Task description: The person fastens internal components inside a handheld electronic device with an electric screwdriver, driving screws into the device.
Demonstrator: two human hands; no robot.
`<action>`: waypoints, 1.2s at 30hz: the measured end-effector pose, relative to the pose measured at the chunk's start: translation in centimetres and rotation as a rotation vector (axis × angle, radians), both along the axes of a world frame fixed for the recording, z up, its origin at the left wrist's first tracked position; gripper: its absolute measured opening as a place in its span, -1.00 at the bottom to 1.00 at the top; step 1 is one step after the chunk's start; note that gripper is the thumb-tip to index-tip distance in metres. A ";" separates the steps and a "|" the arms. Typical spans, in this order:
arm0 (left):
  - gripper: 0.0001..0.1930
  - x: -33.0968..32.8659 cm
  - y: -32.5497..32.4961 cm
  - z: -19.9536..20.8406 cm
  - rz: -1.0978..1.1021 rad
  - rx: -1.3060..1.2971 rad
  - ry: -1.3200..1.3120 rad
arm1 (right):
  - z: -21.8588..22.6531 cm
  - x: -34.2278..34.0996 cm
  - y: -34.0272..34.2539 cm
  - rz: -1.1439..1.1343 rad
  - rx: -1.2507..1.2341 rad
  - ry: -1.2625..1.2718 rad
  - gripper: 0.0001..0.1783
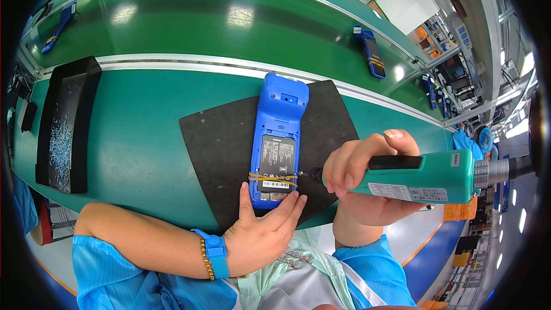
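A blue handheld terminal (280, 118) lies back side up on a black mat (221, 143), its battery (276, 156) exposed and yellow rubber bands (274, 178) around its lower part. My left hand (258, 236) grips the terminal's near end, with thumb and fingers on either side. In my right hand (367, 178) is a green electric screwdriver (453, 175), held almost level and pointing left. Its tip meets the terminal's right edge beside the rubber bands; whether it sits in a screw I cannot tell.
A black tray (92, 89) of small blue screws stands at the left of the green bench (138, 132). Beyond a metal rail runs a green conveyor (183, 28), carrying a blue terminal (370, 51) at right and another blue device (59, 27) at far left.
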State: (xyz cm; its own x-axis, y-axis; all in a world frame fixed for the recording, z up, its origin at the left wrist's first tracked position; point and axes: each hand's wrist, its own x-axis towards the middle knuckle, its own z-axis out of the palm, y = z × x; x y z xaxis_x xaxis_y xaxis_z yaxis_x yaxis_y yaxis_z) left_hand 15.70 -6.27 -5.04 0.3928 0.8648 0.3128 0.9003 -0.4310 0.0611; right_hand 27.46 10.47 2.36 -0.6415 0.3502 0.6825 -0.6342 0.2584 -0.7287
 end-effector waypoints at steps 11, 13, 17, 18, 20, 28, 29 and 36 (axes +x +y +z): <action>-0.52 0.1 0.0 0.3 -0.002 -0.004 0.003 | 0.9 -0.3 0.0 -0.104 -0.016 -0.101 0.01; -0.53 0.1 0.0 0.1 -0.001 0.004 -0.009 | 1.2 -1.0 -0.3 -0.164 -0.084 -0.153 0.10; -0.57 -0.3 -0.1 0.2 -0.006 0.009 -0.026 | 1.7 -3.2 -0.4 -0.228 -0.114 -0.455 0.26; -0.57 -0.4 -0.1 0.1 -0.004 0.015 -0.035 | 1.8 -3.5 -0.5 -0.233 -0.105 -0.492 0.26; -0.57 -0.5 -0.2 -0.1 -0.008 0.026 -0.032 | 1.9 -4.0 -0.5 -0.234 -0.091 -0.540 0.26; -0.59 -0.7 -0.3 -0.4 -0.015 0.031 -0.035 | 0.4 -4.9 -0.2 -0.093 0.009 -0.526 -0.06; -0.61 -0.7 -0.3 -0.5 -0.008 0.040 -0.033 | 0.3 -5.0 -0.2 -0.091 0.009 -0.530 -0.06; -0.64 -0.6 -0.3 -0.5 -0.008 0.051 -0.062 | 0.0 -5.4 -0.3 -0.095 0.036 -0.542 -0.09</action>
State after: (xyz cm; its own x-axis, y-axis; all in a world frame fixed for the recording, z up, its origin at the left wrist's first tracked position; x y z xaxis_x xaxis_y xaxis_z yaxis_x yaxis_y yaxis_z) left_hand 15.10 -6.58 -5.59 0.3777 0.8442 0.3803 0.8920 -0.4419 0.0950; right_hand 22.02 10.21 2.37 -0.8713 0.4060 0.2757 -0.1431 0.3272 -0.9341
